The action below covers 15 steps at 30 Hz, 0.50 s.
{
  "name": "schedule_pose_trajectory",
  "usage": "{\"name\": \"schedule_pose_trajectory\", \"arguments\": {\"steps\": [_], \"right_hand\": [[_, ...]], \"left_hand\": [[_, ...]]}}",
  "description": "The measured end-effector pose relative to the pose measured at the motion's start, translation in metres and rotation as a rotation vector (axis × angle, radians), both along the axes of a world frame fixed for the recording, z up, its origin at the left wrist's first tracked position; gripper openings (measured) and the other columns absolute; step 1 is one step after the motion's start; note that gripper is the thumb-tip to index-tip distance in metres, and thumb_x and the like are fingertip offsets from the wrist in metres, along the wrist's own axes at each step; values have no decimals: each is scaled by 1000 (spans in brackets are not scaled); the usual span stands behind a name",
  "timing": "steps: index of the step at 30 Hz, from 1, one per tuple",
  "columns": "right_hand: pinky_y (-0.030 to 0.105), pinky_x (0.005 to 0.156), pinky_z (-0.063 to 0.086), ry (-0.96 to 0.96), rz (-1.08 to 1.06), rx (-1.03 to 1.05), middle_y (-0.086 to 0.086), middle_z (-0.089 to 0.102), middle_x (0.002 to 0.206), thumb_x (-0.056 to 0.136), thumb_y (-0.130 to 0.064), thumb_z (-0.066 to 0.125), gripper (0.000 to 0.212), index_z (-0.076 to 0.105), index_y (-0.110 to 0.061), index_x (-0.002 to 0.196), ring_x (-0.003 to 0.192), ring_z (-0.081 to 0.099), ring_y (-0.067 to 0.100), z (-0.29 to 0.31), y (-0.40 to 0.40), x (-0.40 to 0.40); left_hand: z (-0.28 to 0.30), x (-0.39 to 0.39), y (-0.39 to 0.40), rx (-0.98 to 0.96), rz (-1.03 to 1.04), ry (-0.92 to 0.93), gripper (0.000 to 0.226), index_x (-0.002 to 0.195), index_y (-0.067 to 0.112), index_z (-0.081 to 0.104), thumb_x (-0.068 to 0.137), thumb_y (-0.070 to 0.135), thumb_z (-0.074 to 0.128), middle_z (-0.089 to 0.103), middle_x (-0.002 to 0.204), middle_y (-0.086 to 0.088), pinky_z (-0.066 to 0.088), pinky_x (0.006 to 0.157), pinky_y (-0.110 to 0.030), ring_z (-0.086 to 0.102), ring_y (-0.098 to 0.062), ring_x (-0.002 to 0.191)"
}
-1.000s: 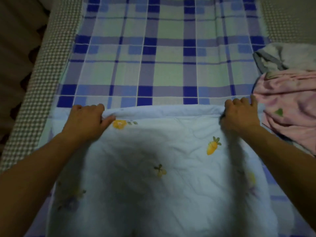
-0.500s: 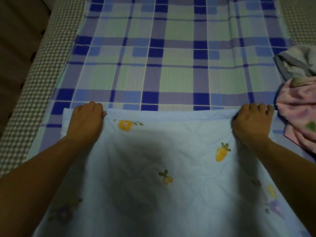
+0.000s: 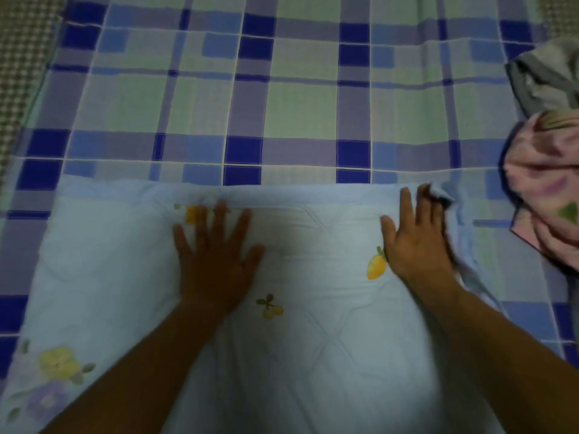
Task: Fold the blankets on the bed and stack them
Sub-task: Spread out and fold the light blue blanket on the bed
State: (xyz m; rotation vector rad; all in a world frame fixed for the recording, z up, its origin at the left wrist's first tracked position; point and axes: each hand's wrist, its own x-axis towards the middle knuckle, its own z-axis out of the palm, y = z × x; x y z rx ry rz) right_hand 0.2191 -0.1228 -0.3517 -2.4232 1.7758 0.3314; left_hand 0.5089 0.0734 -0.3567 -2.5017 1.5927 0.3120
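Both hands [image 3: 216,261] now flat on blanket [image 3: 313,355]

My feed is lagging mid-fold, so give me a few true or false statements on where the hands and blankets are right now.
1. The left hand lies flat with spread fingers on the light blue blanket. True.
2. The right hand is lifted clear of the blanket. False: it rests on it near the far right corner, fingers straight.
3. The pink blanket sits crumpled at the right edge of the view. True.
4. The pink blanket is already folded and stacked on the blue one. False: it lies unfolded beside it on the plaid sheet.
5. A grey cloth lies beyond the pink blanket. True.
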Motion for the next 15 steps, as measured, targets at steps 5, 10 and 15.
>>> {"name": "schedule_pose_trajectory", "arguments": {"steps": [5,10,15], "right_hand": [[58,121,2,-36,-55,-65,8,-5,167,100,-60,4,70,3,-23,159,153,-8,30,9,-10,6],[55,122,-7,-242,230,-14,9,-9,166,105,-49,22,63,5,-24,160,151,-16,34,40,91,104],[55,122,0,23,241,13,9,-13,166,99,-64,4,71,-4,-26,159,151,-17,31,-7,58,79]], "left_hand": [[29,38,30,-3,221,-79,72,159,32,4,97,67,11,0,166,-15,5,116,-68,-4,-39,152],[44,-25,42,-123,8,-59,65,157,30,24,99,58,32,10,165,-16,7,116,-68,3,-43,151],[-4,18,31,-30,69,-57,71,158,38,8,96,69,21,0,167,-7,3,118,-65,-5,-35,153]]}}
